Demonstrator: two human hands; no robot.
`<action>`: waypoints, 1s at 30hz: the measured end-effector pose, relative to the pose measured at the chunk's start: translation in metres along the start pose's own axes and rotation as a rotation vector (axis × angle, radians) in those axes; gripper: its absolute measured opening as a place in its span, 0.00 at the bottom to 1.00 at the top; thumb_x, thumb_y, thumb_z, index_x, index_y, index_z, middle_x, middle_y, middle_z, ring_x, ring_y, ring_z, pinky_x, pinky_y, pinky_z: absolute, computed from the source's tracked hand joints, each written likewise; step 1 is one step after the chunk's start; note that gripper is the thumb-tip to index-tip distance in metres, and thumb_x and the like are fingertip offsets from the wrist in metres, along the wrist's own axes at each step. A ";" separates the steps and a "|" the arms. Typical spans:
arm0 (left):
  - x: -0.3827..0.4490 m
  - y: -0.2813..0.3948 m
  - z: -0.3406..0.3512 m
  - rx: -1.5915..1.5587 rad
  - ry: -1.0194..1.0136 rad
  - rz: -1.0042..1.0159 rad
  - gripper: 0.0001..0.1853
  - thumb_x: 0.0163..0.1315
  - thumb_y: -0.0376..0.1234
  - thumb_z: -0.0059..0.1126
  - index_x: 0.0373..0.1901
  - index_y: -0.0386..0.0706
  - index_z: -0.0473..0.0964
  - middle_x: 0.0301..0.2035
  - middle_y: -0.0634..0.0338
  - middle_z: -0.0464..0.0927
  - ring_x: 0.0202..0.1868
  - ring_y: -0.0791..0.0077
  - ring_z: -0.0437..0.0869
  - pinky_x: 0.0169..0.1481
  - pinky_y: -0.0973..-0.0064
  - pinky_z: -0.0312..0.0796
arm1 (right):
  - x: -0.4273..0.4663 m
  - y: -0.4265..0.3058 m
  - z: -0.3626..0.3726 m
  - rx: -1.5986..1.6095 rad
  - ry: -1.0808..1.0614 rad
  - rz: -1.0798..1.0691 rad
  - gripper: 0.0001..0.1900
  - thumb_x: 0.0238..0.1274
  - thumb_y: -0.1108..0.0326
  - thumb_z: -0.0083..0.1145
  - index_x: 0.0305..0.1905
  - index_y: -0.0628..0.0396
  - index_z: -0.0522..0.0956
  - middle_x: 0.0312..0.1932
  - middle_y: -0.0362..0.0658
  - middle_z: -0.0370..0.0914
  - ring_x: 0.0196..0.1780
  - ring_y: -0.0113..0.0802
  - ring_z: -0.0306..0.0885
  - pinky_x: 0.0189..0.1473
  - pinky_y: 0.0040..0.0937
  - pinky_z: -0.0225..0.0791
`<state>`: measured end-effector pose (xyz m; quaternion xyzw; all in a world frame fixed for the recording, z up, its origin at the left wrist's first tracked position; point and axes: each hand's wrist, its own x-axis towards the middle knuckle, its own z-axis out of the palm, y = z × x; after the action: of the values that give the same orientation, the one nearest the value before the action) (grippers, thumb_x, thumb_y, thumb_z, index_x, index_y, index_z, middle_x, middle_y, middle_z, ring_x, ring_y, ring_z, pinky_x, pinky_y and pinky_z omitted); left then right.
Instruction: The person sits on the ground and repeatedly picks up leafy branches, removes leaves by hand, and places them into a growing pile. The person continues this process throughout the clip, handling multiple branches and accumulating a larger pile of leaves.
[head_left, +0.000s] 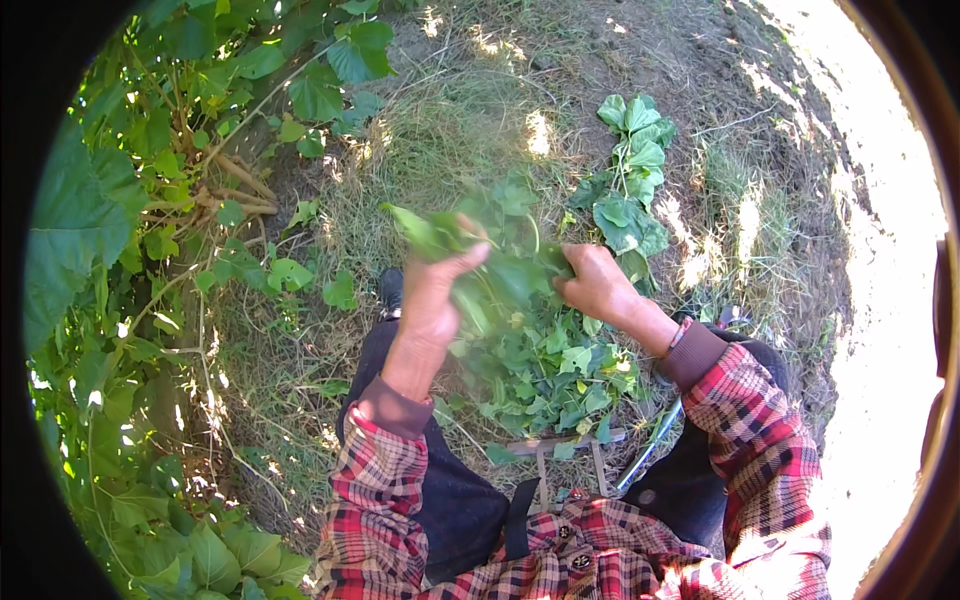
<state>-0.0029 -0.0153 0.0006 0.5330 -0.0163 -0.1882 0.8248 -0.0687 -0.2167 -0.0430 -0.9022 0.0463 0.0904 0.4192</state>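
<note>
My left hand (433, 296) is closed around a bunch of green leaves (427, 231), whose tips stick out past the thumb. Across from it, my right hand (600, 283) pinches leafy greens between thumb and fingers. The leaves between the two hands (510, 277) are blurred, so I cannot tell whether both hands grip the same stems. Below them lies a loose heap of small green leaves (574, 367), between my knees. Just beyond my right hand, a row of larger broad leaves with pale stems (637, 169) rests on the ground.
A leafy bush (247, 191) with woody branches crowds the left side. Near my lap are a wooden frame (555, 444) and a slim shiny pole (652, 442). My dark shoe (391, 291) stands on dry grass (420, 142). Sunlit bare ground (877, 315) borders the right.
</note>
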 end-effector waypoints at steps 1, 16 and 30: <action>0.004 0.006 -0.008 -0.033 -0.001 0.041 0.18 0.49 0.20 0.69 0.40 0.47 0.77 0.38 0.64 0.81 0.43 0.72 0.82 0.57 0.68 0.72 | -0.001 0.000 0.001 -0.114 -0.056 -0.025 0.16 0.55 0.72 0.58 0.50 0.62 0.78 0.35 0.52 0.82 0.36 0.46 0.83 0.42 0.45 0.75; -0.004 0.023 -0.022 -0.133 0.264 -0.043 0.18 0.52 0.20 0.66 0.43 0.43 0.75 0.39 0.61 0.80 0.44 0.70 0.82 0.53 0.68 0.76 | -0.074 -0.126 -0.082 1.108 -1.153 -0.751 0.10 0.67 0.72 0.54 0.44 0.69 0.79 0.47 0.60 0.80 0.50 0.51 0.80 0.49 0.44 0.73; 0.004 0.002 -0.022 -0.096 0.114 -0.060 0.17 0.54 0.19 0.64 0.44 0.42 0.76 0.39 0.63 0.79 0.44 0.73 0.81 0.52 0.70 0.75 | -0.119 -0.182 -0.024 1.286 -1.764 -0.944 0.13 0.72 0.66 0.50 0.45 0.68 0.76 0.40 0.52 0.76 0.44 0.45 0.75 0.45 0.39 0.69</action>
<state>0.0065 0.0032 -0.0084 0.5028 0.0557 -0.1829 0.8430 -0.1536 -0.1171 0.1328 -0.0805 -0.5581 0.4770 0.6742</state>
